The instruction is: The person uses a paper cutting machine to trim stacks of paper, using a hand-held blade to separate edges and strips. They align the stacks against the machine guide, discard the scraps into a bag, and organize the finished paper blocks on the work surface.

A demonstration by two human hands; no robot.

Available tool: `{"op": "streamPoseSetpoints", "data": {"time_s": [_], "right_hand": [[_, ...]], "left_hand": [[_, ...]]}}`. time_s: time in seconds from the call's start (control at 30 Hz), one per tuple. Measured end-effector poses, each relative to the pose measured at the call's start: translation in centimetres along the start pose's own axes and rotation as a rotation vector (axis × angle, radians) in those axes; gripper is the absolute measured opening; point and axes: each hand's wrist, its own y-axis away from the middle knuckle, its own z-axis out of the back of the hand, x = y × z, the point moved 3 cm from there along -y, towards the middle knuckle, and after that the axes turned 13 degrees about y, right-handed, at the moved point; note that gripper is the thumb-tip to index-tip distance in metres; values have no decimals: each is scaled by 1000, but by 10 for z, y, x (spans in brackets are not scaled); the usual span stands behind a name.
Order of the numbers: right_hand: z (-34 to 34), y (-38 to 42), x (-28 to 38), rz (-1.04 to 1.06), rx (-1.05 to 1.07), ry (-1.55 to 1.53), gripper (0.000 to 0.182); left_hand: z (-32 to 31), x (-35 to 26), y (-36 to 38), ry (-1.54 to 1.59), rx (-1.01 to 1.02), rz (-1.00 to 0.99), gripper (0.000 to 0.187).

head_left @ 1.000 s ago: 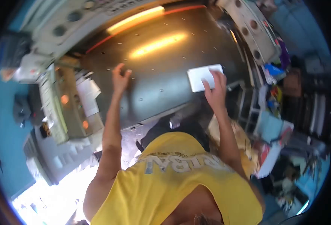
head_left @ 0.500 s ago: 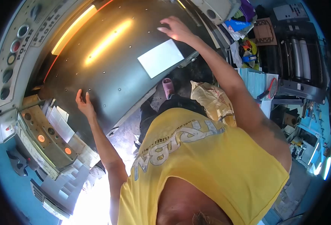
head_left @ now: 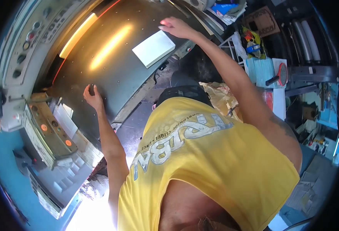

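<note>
Above the dark metal table (head_left: 117, 90) with small studs, my left hand (head_left: 94, 98) has its fingers apart and nothing in them. Near the far edge of a white stack of paper (head_left: 154, 48), my right hand (head_left: 177, 28) is loosely curved, with thumb and fingers apart. No object shows in it. The stack lies flat by the table's front right edge, its side showing some thickness.
A machine panel (head_left: 33, 42) with knobs and a red light line borders the table's far left. At lower left stands a control box (head_left: 50, 131) with lit orange buttons. A brown paper bag (head_left: 221, 96) and blue-edged paper stacks (head_left: 261, 71) are at right.
The head view has shifted, and the scene tilts. My right hand has drawn its fingers closer together beside the stack. My left hand stays over the table, fingers apart.
</note>
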Motion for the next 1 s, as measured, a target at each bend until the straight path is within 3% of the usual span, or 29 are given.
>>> {"op": "streamPoseSetpoints", "data": {"time_s": [0.13, 0.3, 0.53, 0.6, 0.73, 0.8, 0.83, 1.0], "right_hand": [[-12, 34, 2, -24, 18, -197, 49], [-13, 36, 33, 124, -41, -148, 37], [-27, 11, 84, 98, 88, -155, 36], [-24, -6, 93, 83, 112, -180, 42], [-45, -73, 81, 9, 149, -282, 58], [-72, -121, 64, -45, 131, -393, 66], [-71, -142, 70, -128, 195, -486, 82], [-142, -296, 82, -298, 186, -746, 98]], "left_hand": [[7, 9, 4, 129, -62, 15, 35], [14, 11, 7, 201, -147, 27, 32], [21, 9, -2, 322, -180, 224, 35], [17, 33, -15, 408, -164, 390, 39], [19, 74, -90, 435, -184, 472, 55], [22, 61, -139, 449, -229, 547, 59], [20, 66, -163, 476, -232, 591, 62], [-13, 118, -267, 469, -210, 701, 70]]}}
